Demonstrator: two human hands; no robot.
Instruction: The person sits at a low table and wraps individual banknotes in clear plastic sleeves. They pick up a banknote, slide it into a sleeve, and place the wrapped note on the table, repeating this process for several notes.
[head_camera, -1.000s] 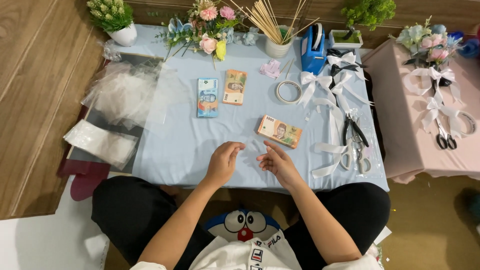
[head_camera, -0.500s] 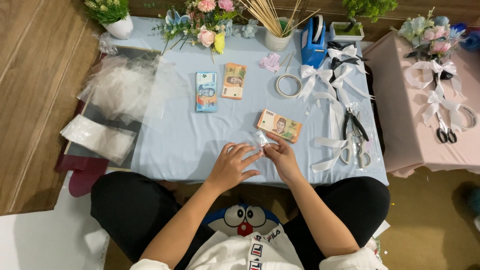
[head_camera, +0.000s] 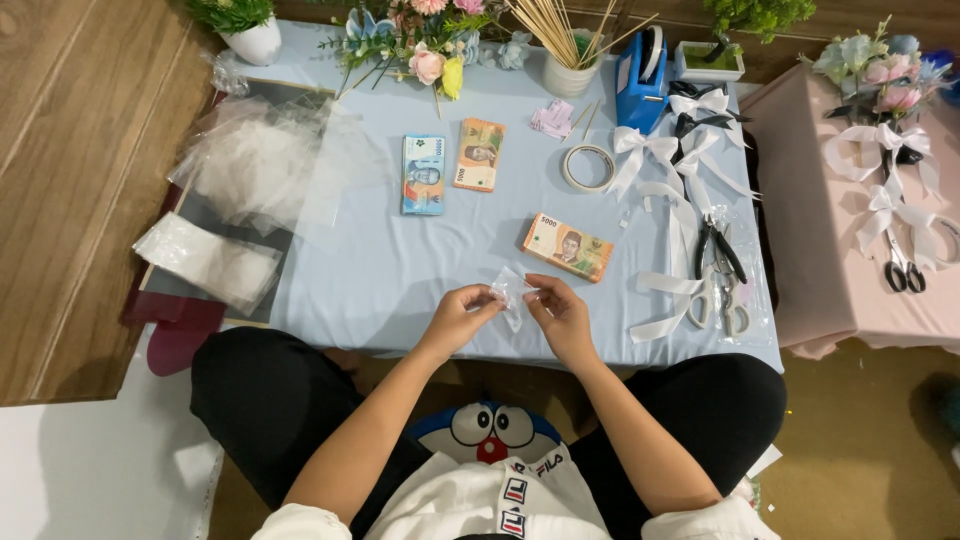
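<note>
Fingers (head_camera: 492, 296) of left hand (head_camera: 458, 318) pinched on left edge of small clear plastic sleeve (head_camera: 512, 296); fingers (head_camera: 532, 296) of right hand (head_camera: 562, 318) pinched on its right edge. Sleeve stretched between both sets of fingertips, lower corner hanging just past them toward the near edge. Held just above the light-blue worktop (head_camera: 400, 260), near edge, roughly centre. Can't tell if sleeve touches the cloth.

Just beyond the right hand, slightly right: orange banknote stack (head_camera: 567, 247), lying flat, angled. Further out, left of centre: blue-green banknote stack (head_camera: 424, 174) with a second orange banknote stack (head_camera: 480, 154) just beside it on the right. Tape roll (head_camera: 588, 167) right of those, flat.

Right side of worktop: white ribbon bows (head_camera: 660, 160) and loose ribbon lengths, scissors and pliers (head_camera: 722, 275) lying together near the right edge. Blue tape dispenser (head_camera: 640, 68) at far right; white cup of wooden sticks (head_camera: 568, 60) left of it; artificial flowers (head_camera: 430, 40) along far edge.

Left edge: loose pile of clear plastic wrap (head_camera: 260, 160), flatter packet of bags (head_camera: 210, 258) nearer, overhanging the worktop.

Separate pink table (head_camera: 850, 250) to the right, carrying more bows, flowers, another pair of scissors (head_camera: 903, 268).
</note>
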